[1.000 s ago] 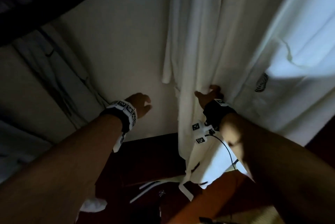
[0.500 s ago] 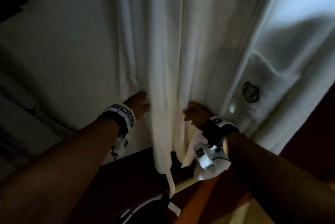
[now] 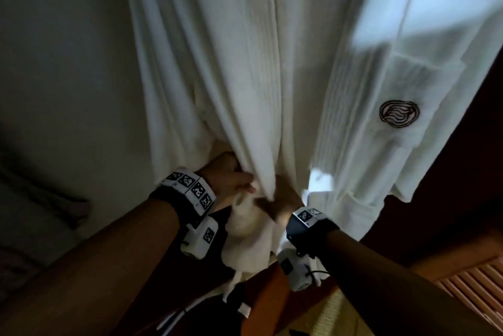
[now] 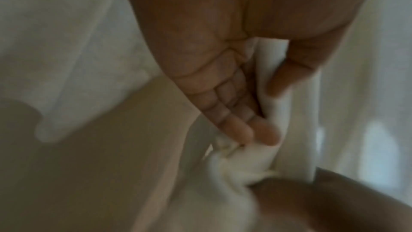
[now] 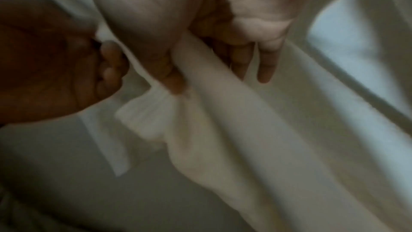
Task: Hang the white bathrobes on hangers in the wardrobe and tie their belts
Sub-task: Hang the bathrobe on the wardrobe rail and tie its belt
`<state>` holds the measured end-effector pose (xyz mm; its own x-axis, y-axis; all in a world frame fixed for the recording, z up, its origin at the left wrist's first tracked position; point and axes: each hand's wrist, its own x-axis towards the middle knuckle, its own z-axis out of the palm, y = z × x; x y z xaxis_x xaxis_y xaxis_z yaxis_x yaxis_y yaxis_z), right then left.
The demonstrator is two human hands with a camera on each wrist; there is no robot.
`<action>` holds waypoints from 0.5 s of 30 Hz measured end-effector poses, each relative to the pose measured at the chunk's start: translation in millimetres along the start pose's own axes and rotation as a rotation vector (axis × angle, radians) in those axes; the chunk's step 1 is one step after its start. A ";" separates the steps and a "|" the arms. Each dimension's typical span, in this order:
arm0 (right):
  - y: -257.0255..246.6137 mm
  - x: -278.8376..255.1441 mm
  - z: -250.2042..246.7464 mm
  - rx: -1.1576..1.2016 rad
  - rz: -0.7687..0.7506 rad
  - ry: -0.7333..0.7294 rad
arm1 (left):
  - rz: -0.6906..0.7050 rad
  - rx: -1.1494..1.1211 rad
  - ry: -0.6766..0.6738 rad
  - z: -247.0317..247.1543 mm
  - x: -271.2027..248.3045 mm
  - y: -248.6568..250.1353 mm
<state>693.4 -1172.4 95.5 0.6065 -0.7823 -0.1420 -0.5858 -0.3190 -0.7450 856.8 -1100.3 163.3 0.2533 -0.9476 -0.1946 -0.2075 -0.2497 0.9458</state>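
Robe hung, belt pending — I read the white bathrobe (image 3: pixel 245 63) as already up in the wardrobe, my left hand (image 3: pixel 228 178) and right hand (image 3: pixel 283 199) both pinching gathered white cloth at its front — belt or robe edge, cannot tell.

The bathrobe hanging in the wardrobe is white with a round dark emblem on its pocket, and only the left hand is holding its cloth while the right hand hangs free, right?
Not quite. Both hands hold cloth. The right wrist view shows the right hand gripping a fold of the bathrobe between thumb and fingers, while the left hand pinches cloth beside it. The rest stands: the robe is white, with a round dark emblem on its pocket.
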 end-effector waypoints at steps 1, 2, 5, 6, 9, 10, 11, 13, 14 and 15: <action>-0.4 2.1 -1.7 0.020 0.039 0.052 | 0.030 0.055 0.012 -1.8 -1.0 -0.5; 1.3 3.9 -5.6 0.105 0.096 0.079 | 0.078 0.191 0.086 -5.2 -2.4 -1.4; 16.3 6.2 -15.3 0.297 0.188 0.151 | 0.048 0.430 0.371 -20.7 -0.3 -26.0; 15.7 2.5 -21.7 0.298 0.170 0.206 | -0.016 0.386 0.373 -20.5 1.1 -37.0; 9.6 -12.0 -38.8 0.266 0.090 0.263 | -0.162 0.182 0.189 -12.5 8.4 -67.2; 9.2 -15.4 -43.0 0.230 0.086 0.263 | -0.150 0.139 0.157 -8.0 10.5 -73.6; 12.4 -14.7 -45.4 0.199 0.063 0.283 | -0.136 0.121 0.140 -4.2 11.5 -76.2; 17.1 -14.5 -45.2 0.178 0.044 0.318 | -0.122 0.074 0.142 0.4 17.1 -84.8; 18.3 -15.0 -44.1 0.192 0.058 0.324 | -0.132 0.017 0.152 2.1 19.0 -88.7; 21.3 -15.0 -44.0 0.201 0.058 0.324 | -0.166 0.006 0.140 3.7 20.3 -95.0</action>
<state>648.2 -1191.0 110.4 0.3551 -0.9348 0.0019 -0.4776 -0.1832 -0.8593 878.2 -1096.6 68.5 0.4131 -0.8566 -0.3091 -0.1572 -0.4014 0.9023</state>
